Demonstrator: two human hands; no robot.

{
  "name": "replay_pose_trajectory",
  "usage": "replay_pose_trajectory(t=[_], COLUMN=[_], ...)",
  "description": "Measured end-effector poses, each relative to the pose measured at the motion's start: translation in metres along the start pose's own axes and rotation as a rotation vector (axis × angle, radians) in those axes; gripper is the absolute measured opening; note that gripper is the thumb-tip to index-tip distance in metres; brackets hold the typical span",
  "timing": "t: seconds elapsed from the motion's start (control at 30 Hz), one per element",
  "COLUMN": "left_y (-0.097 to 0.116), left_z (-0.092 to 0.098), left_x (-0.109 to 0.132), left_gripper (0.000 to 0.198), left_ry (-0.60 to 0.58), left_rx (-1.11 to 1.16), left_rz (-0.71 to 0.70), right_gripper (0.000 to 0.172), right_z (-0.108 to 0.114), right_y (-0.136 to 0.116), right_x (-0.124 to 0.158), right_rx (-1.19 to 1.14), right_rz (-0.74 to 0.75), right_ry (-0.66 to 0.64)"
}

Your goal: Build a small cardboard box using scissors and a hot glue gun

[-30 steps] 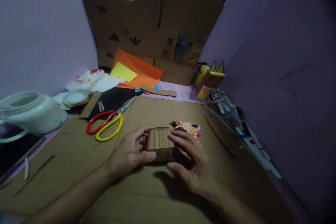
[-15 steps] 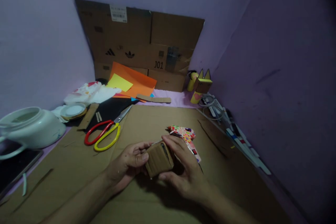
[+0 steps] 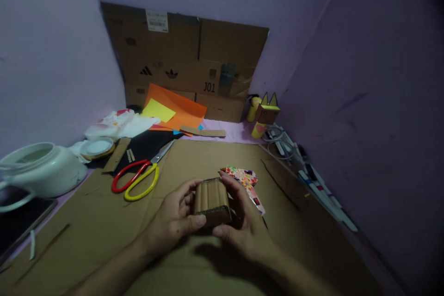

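A small brown cardboard box (image 3: 211, 196) is held above the cardboard mat, with its ridged face turned up toward me. My left hand (image 3: 175, 219) grips its left side, the thumb lying along the near lower edge. On the other side my right hand (image 3: 244, 219) curls round it, fingers at the top right corner and thumb near the bottom right. Just behind the right hand lies a floral-patterned glue gun (image 3: 248, 178), partly covered by that hand. Scissors (image 3: 140, 178) with one red and one yellow handle rest to the left, blades partly open.
A cardboard mat (image 3: 194, 157) covers the tabletop. At left stand a white pot (image 3: 55, 171) and a dark phone-like slab (image 3: 21, 222). Orange paper (image 3: 187, 111) leans at the back. A cardboard figure (image 3: 267, 113) stands at back right, near markers (image 3: 315, 189) along the wall.
The box has been turned in my hands, so its ridged face now points up and a plain side faces me. My left thumb has shifted to the near edge.
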State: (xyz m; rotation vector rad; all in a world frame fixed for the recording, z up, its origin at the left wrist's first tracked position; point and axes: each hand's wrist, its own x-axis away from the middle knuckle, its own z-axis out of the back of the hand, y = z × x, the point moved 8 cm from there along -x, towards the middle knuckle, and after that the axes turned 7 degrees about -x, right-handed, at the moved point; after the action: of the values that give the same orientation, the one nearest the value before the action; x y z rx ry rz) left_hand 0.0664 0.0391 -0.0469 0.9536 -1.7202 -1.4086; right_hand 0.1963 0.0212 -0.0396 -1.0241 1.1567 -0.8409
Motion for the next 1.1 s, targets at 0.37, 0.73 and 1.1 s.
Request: replay_pose_trajectory(t=[0.37,0.73,1.1], left_y=[0.008,0.001,-0.007], left_z=[0.002,0.005,0.005], left_x=[0.004,-0.001,0.0], left_gripper=[0.06,0.06,0.063], left_ry=[0.073,0.113,0.154], left_rx=[-0.46,-0.429,-0.363], left_rz=[-0.025,0.044,0.001], right_gripper=[0.044,0.023,0.018], right_z=[0.009,0.017,0.023], right_y=[-0.018,-0.03,-0.037], right_x=[0.001,0.008,0.013], right_rx=[0.369,0.387,0.469], right_rz=[0.247,0.357,0.435], right_ry=[0.107,0.193,0.283])
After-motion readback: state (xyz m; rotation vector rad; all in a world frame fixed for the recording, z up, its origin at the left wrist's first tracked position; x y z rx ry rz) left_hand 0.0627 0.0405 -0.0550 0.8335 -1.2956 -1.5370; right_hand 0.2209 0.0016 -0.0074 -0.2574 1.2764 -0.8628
